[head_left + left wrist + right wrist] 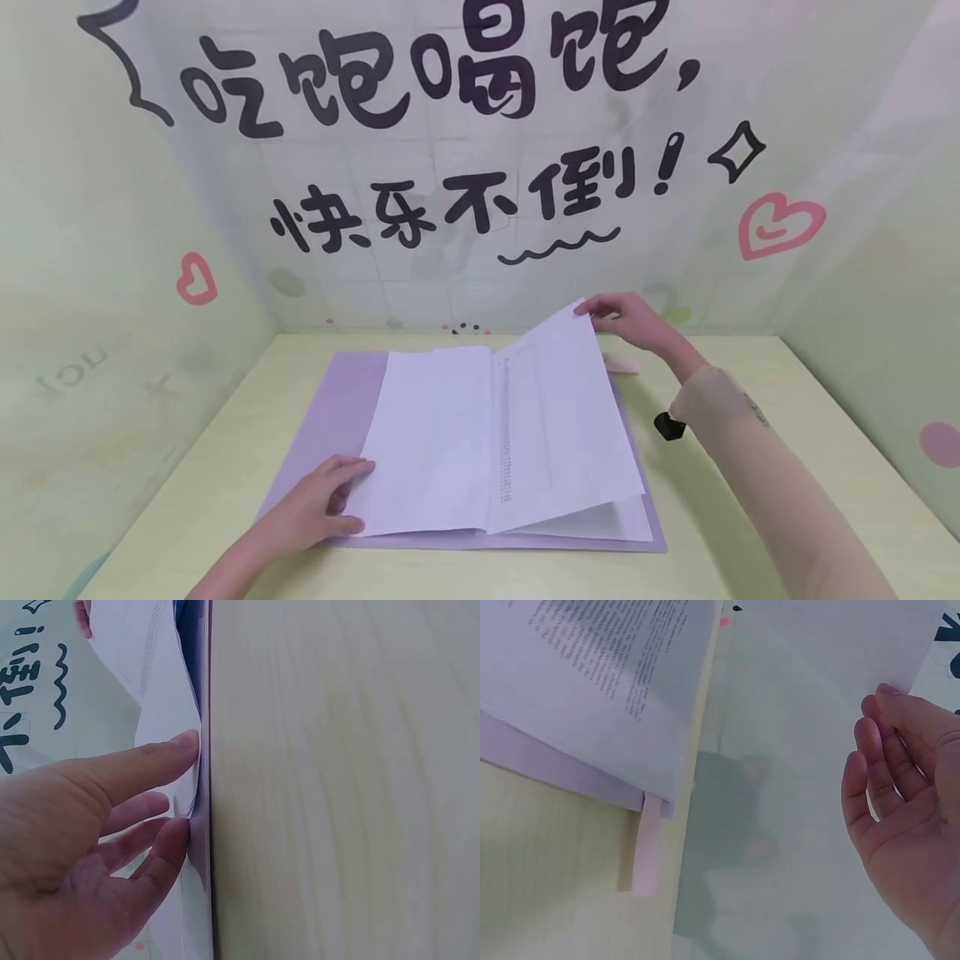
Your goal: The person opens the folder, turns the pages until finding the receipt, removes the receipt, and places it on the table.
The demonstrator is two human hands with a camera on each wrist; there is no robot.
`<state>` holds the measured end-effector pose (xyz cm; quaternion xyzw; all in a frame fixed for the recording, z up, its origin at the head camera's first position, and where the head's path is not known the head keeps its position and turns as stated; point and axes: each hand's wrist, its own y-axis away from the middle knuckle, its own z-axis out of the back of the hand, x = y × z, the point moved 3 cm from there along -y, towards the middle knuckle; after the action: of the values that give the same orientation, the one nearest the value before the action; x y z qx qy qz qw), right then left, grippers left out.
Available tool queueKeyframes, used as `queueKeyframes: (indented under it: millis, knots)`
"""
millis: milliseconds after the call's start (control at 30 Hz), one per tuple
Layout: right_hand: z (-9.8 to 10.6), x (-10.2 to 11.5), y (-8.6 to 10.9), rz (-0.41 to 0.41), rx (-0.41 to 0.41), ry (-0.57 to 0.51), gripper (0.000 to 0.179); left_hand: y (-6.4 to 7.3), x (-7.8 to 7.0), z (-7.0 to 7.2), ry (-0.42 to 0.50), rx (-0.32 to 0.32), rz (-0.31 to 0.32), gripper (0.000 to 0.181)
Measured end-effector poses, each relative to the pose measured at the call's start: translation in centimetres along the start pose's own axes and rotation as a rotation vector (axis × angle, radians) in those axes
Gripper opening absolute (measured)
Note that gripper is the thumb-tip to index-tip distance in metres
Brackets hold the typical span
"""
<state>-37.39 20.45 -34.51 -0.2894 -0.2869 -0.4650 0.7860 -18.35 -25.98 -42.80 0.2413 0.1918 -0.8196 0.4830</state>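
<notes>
My right hand (622, 321) is pinching the raised page (566, 417) by its corner; my left hand (326, 500), loose, is resting on the book (330, 400) between them. I'm risking tearing if pulling hard, slipping if pressing lightly.

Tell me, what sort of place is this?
Possibly a small booth: printed walls with black lettering enclose a pale table on three sides, and a purple folder of papers lies open there.
</notes>
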Motion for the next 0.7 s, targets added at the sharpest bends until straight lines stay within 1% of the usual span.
queueKeyframes:
  millis: [133, 200, 333, 400, 567, 700]
  knots:
    - [0.0, 1.1, -1.0, 0.019, -0.008, 0.015, 0.026, -0.1, -0.2, 0.1, -0.059, -0.002, 0.013, 0.068]
    - [-0.1, 1.7, -1.4, 0.02, -0.004, 0.019, 0.027, 0.0, -0.3, 0.0, -0.063, 0.004, 0.015, 0.068]
    - [-0.2, 3.1, -2.2, 0.014, 0.003, 0.005, 0.028, 0.0, -0.4, -0.1, -0.035, 0.022, 0.021, 0.067]
    - [-0.4, 3.7, -2.5, 0.028, 0.002, -0.003, 0.028, 0.0, -0.4, -0.1, -0.024, 0.027, 0.028, 0.067]
    - [-1.0, 5.0, -3.6, 0.074, -0.016, -0.014, 0.028, -0.1, -0.3, -0.1, -0.022, 0.016, 0.034, 0.068]
    - [-1.9, 6.1, -4.6, 0.073, -0.031, -0.047, 0.027, 0.0, -0.2, -0.1, -0.014, 0.006, 0.021, 0.067]
